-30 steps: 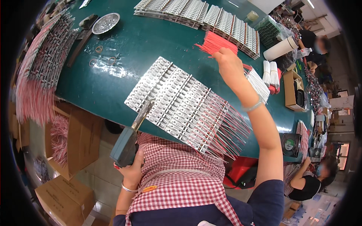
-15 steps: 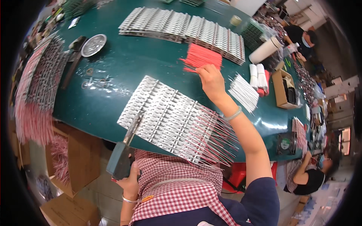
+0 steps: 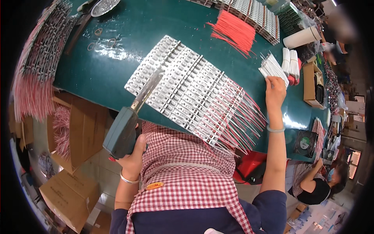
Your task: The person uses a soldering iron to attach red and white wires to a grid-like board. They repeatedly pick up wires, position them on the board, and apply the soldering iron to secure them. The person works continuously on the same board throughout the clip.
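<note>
My left hand is wrapped round the handle of a gun-shaped tool, dark green with a long, worn metal nose. Its nose reaches over a panel of silver metal pieces, set in rows and joined by dark strips. Red and white wires fan out from the panel's right side. Over at the right, my right hand has its fingers pinched at the near end of a pile of white wires. Whether a wire is between the fingertips is hidden. A pile of red wires lies farther back.
Stacked metal panels, a white bottle and an open cardboard box line the far right. Wired panels hang over the left edge, near a metal bowl. Another person sits at right.
My right hand has moved from the red wires to the white wires. The view has shifted, so the table's things appear higher. My left hand still grips the tool over the panel.
</note>
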A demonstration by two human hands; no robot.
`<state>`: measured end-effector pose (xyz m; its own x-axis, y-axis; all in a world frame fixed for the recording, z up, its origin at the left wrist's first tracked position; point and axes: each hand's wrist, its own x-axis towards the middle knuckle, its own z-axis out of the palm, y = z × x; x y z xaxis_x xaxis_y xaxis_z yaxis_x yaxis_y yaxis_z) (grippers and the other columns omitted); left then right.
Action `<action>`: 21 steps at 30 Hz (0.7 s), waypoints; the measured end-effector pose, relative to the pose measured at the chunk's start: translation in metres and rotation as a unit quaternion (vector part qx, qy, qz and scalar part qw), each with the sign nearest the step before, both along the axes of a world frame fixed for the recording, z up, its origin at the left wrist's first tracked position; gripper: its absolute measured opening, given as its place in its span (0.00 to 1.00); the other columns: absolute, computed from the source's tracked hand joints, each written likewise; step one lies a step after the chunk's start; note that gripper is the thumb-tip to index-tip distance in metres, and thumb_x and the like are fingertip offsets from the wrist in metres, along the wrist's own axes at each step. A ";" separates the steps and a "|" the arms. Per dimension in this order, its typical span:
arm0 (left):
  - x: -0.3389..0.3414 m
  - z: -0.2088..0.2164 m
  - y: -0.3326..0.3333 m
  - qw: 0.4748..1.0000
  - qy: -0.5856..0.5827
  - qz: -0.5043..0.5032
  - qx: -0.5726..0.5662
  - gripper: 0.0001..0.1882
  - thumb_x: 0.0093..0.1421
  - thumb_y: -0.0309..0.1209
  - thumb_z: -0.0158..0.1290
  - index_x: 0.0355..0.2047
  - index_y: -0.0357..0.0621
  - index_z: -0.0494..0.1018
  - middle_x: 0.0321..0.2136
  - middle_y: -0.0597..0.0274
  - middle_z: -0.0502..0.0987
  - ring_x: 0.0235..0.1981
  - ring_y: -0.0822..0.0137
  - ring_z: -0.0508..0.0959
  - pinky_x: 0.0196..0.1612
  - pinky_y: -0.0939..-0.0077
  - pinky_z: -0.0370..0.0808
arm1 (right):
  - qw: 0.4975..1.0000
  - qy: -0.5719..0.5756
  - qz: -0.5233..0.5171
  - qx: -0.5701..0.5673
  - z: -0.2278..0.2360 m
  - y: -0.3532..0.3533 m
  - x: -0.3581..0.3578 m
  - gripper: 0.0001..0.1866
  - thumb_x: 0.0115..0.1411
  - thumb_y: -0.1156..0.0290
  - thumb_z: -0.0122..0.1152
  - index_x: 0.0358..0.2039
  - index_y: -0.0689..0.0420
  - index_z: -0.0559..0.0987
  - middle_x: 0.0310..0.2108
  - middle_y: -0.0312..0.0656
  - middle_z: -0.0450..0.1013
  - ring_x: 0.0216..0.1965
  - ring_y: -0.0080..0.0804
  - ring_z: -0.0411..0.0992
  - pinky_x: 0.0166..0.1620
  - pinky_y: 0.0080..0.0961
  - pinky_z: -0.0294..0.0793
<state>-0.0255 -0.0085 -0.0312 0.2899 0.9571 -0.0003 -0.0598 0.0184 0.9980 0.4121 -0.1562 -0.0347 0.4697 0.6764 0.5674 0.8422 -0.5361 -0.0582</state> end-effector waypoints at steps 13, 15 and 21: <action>-0.008 0.012 -0.011 0.999 -0.013 0.039 -0.030 0.19 0.55 0.16 0.58 0.49 0.32 0.72 0.31 0.59 0.77 0.21 0.77 0.73 0.22 0.83 0.69 | 0.999 -0.002 -0.031 0.016 0.002 -0.012 0.009 0.05 0.58 0.72 0.63 0.34 0.56 0.82 0.34 0.42 0.78 0.37 0.41 0.75 0.40 0.34 0.73; -0.010 0.013 -0.012 0.998 -0.020 0.040 -0.039 0.19 0.55 0.15 0.58 0.49 0.31 0.72 0.32 0.57 0.77 0.20 0.76 0.72 0.21 0.83 0.69 | 0.999 -0.017 -0.036 0.028 0.012 -0.011 0.001 0.05 0.58 0.73 0.62 0.35 0.57 0.83 0.35 0.41 0.78 0.36 0.40 0.76 0.40 0.34 0.74; -0.022 0.008 -0.017 0.993 -0.059 0.045 -0.090 0.25 0.53 0.13 0.55 0.52 0.32 0.65 0.42 0.49 0.76 0.17 0.72 0.72 0.17 0.80 0.68 | 0.986 0.044 0.065 0.145 0.054 0.026 -0.087 0.07 0.56 0.80 0.63 0.37 0.58 0.82 0.33 0.42 0.77 0.33 0.37 0.75 0.39 0.30 0.73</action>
<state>-0.0474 -0.0258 -0.0236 0.2110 0.9667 -0.1450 -0.1863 0.1854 0.9648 0.3253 -0.1303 0.0189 0.4464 0.5490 0.7066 0.8871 -0.3748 -0.2693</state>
